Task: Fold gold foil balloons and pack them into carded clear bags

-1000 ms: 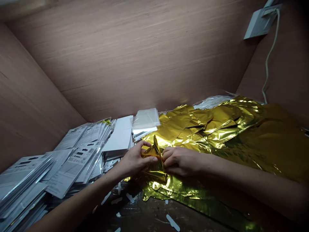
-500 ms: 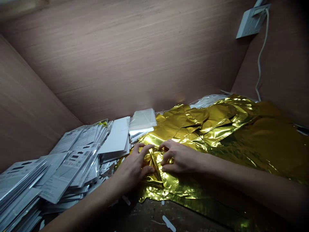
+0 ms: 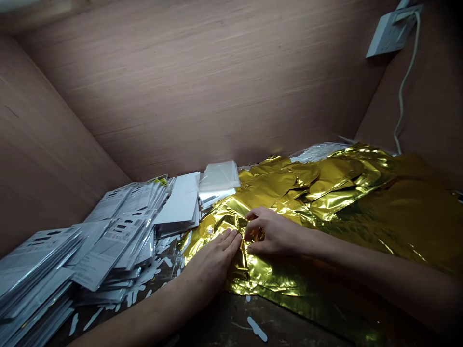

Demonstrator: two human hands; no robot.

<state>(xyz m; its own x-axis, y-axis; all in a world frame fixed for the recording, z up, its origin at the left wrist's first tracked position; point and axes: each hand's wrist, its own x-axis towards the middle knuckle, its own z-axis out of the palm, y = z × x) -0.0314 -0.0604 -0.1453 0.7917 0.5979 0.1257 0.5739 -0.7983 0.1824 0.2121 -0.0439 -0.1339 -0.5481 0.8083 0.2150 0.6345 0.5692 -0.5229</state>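
Note:
A pile of shiny gold foil pieces (image 3: 269,190), flat and crinkled like uninflated foil balloons, spreads across the middle and right of the table. My left hand (image 3: 216,258) lies palm down on the folded near part of this foil, its fingers stretched out and held side by side. Just right of it, my right hand (image 3: 273,233) has its fingers and thumb curled around a raised fold of the gold foil. The fingertips of both hands are close together, and the foil under my left palm is hidden.
Stacks of printed cards in clear sleeves (image 3: 119,231) fill the left side. Plain white cards (image 3: 179,200) and clear bags (image 3: 220,176) lie behind my left hand. Small white strips (image 3: 256,329) are scattered on the dark table. A power socket (image 3: 392,31) with a cable hangs upper right.
My left hand has gone from a spread, curved grasp on the foil fold to lying flat on it, moving slightly right. My right hand stays nearly in place. The view has shifted a little.

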